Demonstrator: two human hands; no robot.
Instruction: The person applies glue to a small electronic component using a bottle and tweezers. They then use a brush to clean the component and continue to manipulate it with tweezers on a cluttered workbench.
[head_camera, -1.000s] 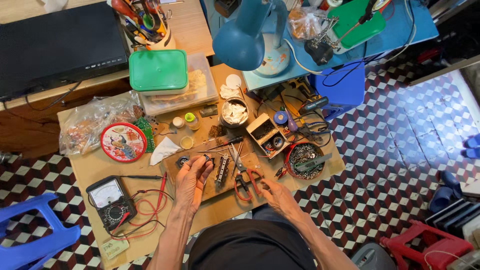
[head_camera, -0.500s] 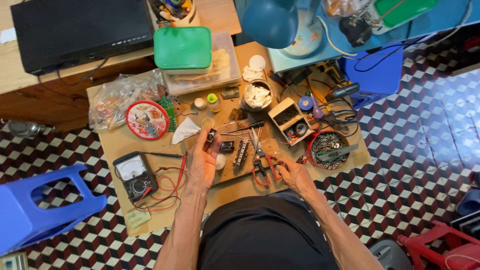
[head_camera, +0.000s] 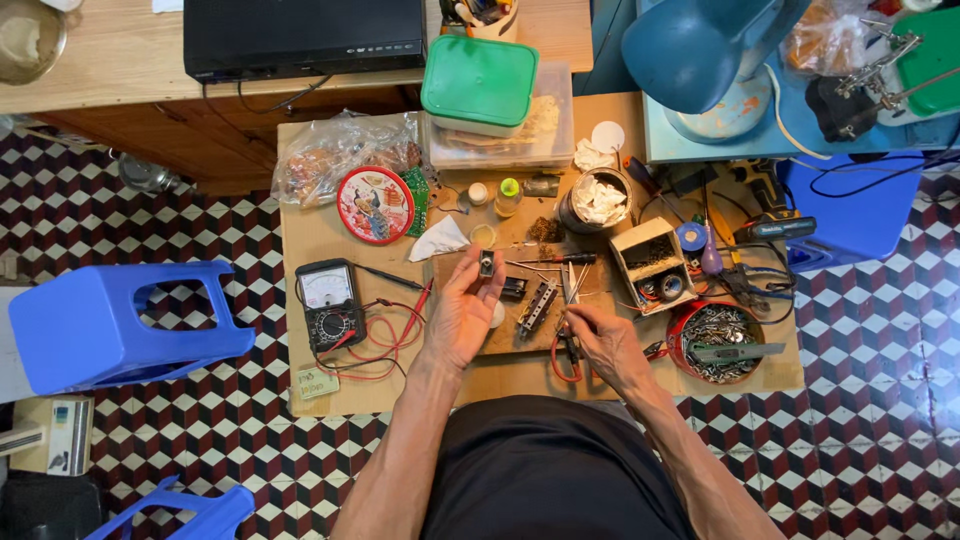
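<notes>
The left hand (head_camera: 462, 318) is raised over the worktop (head_camera: 300, 240), its fingers (head_camera: 478, 285) clamped on a small dark component (head_camera: 486, 265) held upright at the fingertips, above the wooden board (head_camera: 590, 275). The right hand (head_camera: 608, 345) rests low on the board's near edge, fingers closed around red-handled pliers (head_camera: 567, 335) whose tips point away from the person. Just beside the component lie a small black part (head_camera: 514, 289) and a long ribbed metal part (head_camera: 536, 308). An analogue multimeter (head_camera: 328, 303) with red leads sits well to the left. A red tray of screws (head_camera: 718, 340) stands to the right, near an open cardboard box (head_camera: 652, 263).
</notes>
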